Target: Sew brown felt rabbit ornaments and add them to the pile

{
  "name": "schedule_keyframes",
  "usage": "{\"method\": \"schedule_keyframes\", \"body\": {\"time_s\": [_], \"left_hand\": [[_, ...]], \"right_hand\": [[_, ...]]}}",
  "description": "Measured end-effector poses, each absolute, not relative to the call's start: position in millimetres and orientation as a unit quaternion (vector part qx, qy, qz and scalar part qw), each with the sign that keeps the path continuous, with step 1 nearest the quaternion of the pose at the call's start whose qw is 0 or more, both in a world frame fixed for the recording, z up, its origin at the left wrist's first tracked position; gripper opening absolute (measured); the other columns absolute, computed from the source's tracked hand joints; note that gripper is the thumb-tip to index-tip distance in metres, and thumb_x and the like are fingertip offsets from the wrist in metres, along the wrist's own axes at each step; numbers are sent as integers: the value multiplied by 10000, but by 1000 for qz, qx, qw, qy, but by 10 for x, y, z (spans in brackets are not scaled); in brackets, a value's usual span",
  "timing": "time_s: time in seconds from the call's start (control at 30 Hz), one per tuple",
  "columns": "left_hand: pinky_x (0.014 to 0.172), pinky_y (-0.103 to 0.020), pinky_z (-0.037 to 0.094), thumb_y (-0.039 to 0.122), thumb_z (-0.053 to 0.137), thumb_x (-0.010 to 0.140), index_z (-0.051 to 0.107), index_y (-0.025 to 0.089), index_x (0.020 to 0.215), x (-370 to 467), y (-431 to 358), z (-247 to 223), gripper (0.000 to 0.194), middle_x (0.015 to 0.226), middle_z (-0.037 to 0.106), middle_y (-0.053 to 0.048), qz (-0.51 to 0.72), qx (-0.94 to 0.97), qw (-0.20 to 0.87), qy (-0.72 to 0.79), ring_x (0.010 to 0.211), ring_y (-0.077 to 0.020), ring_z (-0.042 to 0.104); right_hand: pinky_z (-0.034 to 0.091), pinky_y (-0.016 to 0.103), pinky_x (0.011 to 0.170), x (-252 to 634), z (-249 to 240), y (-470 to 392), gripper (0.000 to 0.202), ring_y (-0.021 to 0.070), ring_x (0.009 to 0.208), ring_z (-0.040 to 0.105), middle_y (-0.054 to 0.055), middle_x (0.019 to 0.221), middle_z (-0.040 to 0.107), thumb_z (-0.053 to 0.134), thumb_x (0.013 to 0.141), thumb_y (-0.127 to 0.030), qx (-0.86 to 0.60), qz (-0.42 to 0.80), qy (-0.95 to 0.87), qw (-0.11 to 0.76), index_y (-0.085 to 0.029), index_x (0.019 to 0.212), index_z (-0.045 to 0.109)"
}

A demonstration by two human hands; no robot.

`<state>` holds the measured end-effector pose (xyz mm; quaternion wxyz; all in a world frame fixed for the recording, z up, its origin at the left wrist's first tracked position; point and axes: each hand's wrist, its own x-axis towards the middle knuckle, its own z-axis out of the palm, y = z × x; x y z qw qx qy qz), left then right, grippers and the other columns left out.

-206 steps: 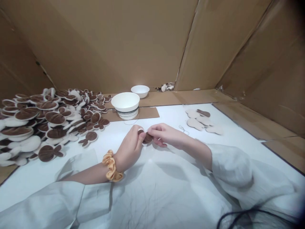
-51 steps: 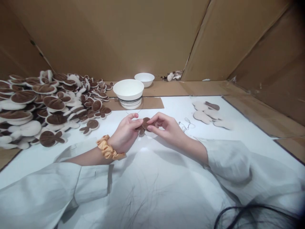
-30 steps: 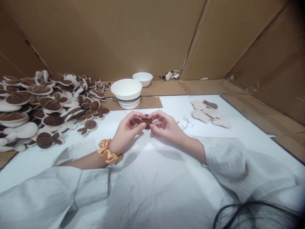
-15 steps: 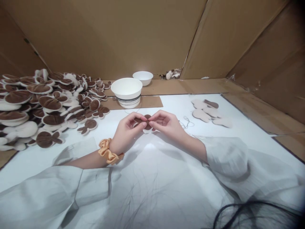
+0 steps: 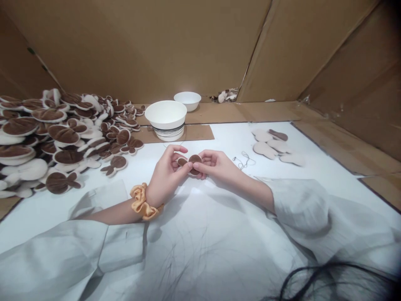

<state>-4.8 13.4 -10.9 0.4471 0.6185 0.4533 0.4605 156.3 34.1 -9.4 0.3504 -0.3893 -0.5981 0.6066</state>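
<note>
Between both hands, above the white tabletop, is a small brown plush piece (image 5: 196,159) with a pale edge and rounded lobes. My left hand (image 5: 171,167) pinches its left side with the thumb, while the index finger is lifted off. My right hand (image 5: 216,164) grips its right side, thumb on the front and fingers behind. The back of the piece is hidden by the fingers. A thin dark thread (image 5: 243,160) lies on the table just right of my right hand.
A large heap of brown and cream plush pieces (image 5: 69,133) fills the left. A white bowl wound with black thread (image 5: 166,121) stands on a cardboard strip (image 5: 202,132), a smaller white bowl (image 5: 188,100) behind. Several flat cream pieces (image 5: 266,150) lie right. Cardboard walls (image 5: 156,46) surround the table.
My left index finger has lifted away from the plush piece. The right fingers have slid behind it, and more of its brown face shows.
</note>
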Motion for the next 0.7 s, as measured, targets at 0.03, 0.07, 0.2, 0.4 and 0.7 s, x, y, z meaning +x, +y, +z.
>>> {"method": "schedule_keyframes", "body": {"time_s": [0.03,0.07,0.2,0.4,0.7], "left_hand": [[544,-213,459,249,590,757,425,212,979,-44,127,-111,279,703,545,32,458,620,435,466,576,-103,575],[525,-212,459,253,590,755,419,218,984,-39,120,-112,288,722,550,31,456,619,426,477,554,-103,581],[517,-224,477,274,588,752,412,225,1033,-24,117,-102,335,758,552,29,454,606,440,483,527,-106,599],[611,-239,464,364,515,803,519,153,907,-55,168,-90,236,718,554,7,425,601,458,498,614,-105,564],[554,-218,411,331,517,817,512,148,787,-80,166,-90,185,596,548,15,393,648,439,482,560,-100,518]], "right_hand": [[443,214,506,1560,-83,336,172,82,512,551,-10,593,588,637,735,-260,-387,606,-598,353,-146,766,513],[432,211,496,1557,-73,330,175,81,501,542,-19,581,580,638,733,-258,-385,605,-598,358,-152,770,503],[406,208,477,1554,-69,321,188,76,482,522,-29,591,572,636,727,-255,-384,600,-589,381,-166,781,479],[418,210,486,1584,-120,368,210,70,484,524,-38,628,578,632,736,-273,-387,586,-576,418,-180,799,455],[478,217,507,1595,-119,376,199,93,530,582,5,636,597,607,769,-315,-378,608,-614,333,-136,783,520]]}}
